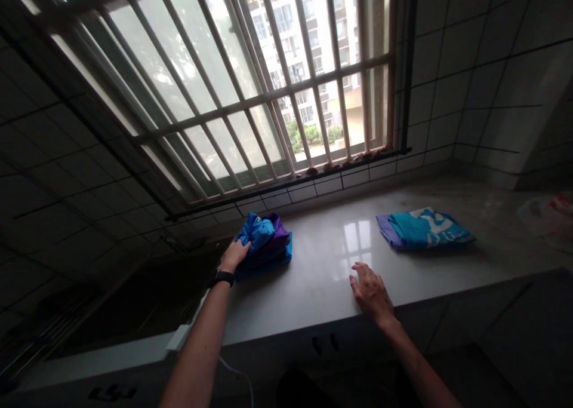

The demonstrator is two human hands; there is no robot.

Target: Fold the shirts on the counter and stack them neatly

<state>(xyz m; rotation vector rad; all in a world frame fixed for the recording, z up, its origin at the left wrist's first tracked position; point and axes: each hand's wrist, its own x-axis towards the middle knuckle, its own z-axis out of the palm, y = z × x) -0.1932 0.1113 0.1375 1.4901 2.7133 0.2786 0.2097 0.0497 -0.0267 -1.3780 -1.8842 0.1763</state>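
Observation:
On the left part of the countertop sits a crumpled pile of blue and purple cloth (280, 233), shiny like thin nylon. My left hand (235, 254), with a dark band on the wrist, grips the bright blue cloth (259, 232) at the pile's left side; some of its fingertips are hidden in the folds. Over the counter near its front edge is my right hand (370, 290), fingers loosely bent and apart, holding nothing. Beyond it to the right lies a flat folded teal cloth (425, 227) with white printing, and lilac cloth (388, 232) shows at its left end.
The pale, glossy countertop (317, 282) runs along a tiled wall below a barred window (250, 103). A dark sink (147, 294) lies left of the pile. A white box with a cable (178, 337) is at the counter's front edge. A plastic bag (548, 217) stands far right.

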